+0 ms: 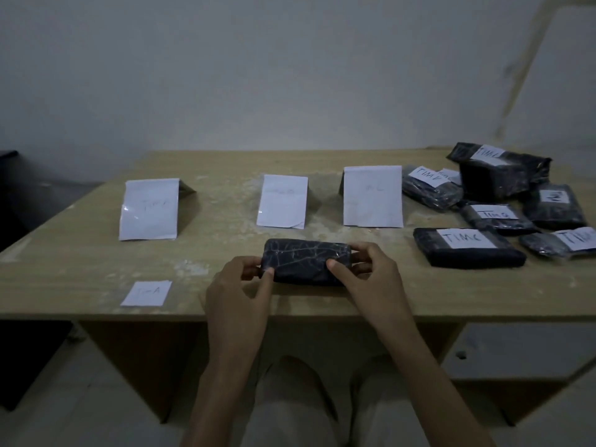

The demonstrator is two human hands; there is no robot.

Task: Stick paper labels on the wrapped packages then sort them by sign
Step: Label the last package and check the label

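1. The held package [306, 261], dark and wrapped in creased film, lies lengthwise from left to right near the front middle of the table [80, 253], between the two hands. I cannot tell whether it rests on the tabletop or is raised slightly off it.
2. The left hand [238, 285] grips the package's left end. The thumb lies on the top face by the left edge and the other fingers curl round the end.
3. The right hand [371, 272] grips the right end in the same way. The thumb lies on the top face near the front right corner and the fingers wrap the end and far side.
4. The stretch of top face between the two thumbs is uncovered and shows only wrinkled wrap.
5. A loose paper label [146, 293] lies flat near the table's front edge, left of the left hand and apart from it. Its writing is too faint to read surely.
6. Three white signs stand in a row behind the package: the left sign [149, 209], the middle sign [283, 201] straight behind it, and the right sign [372, 196].
7. A group of labelled packages [503, 175] crowds the right side of the table. The nearest labelled package [467, 246] lies to the right of the right hand and does not touch it.
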